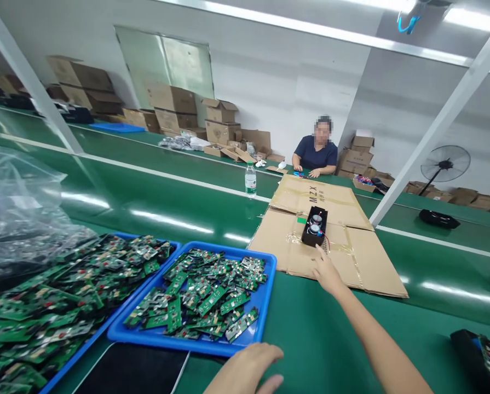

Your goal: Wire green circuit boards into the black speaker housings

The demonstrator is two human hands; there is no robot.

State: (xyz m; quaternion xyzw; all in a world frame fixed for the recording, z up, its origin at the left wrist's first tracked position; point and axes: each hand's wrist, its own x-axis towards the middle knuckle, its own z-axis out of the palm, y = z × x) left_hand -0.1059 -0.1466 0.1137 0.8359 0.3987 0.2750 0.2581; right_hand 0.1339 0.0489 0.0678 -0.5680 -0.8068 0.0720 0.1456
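Left hand [249, 368], black wired speaker [315, 226]

A water bottle [250, 181] (green-capped) stands upright; cartons [174, 99] line the wall [269, 76], a fan [445, 164] at right.

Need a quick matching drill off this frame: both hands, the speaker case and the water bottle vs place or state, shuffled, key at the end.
Column 1
1. Left hand
2. Right hand
3. Black speaker case
4. Water bottle

Column 2
A. Lying on the flattened cardboard
B. Upright, green-capped
C. Extended toward the black speaker case
D. At the near edge of the blue tray

Pairs: 1-D, 2-C, 3-A, 4-B
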